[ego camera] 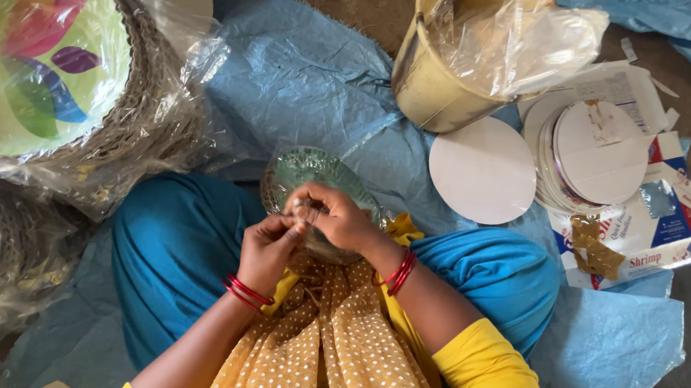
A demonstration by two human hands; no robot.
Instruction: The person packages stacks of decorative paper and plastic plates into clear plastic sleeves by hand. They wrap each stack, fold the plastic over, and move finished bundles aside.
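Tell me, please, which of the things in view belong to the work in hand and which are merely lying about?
In hand:
- small stack of green paper plates, wrapped in clear film
- left hand and right hand, both gripping at its near edge

Lying about:
- big wrapped plate stack
- white card disc
- pile of discs
- yellowish bucket
- printed carton
- blue sheet

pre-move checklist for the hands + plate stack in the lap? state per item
1. Left hand on the plate stack: ok, fingers at its near edge.
2. Right hand on the stack: ok, laid over the top.
3. Stack seated in the lap: ok, between the knees.
4. Wrap closed around the stack: cannot tell, hands cover it.
5. Loose white discs apart from the hands: ok, to the right.
6. Bucket upright: not ok, tilted.
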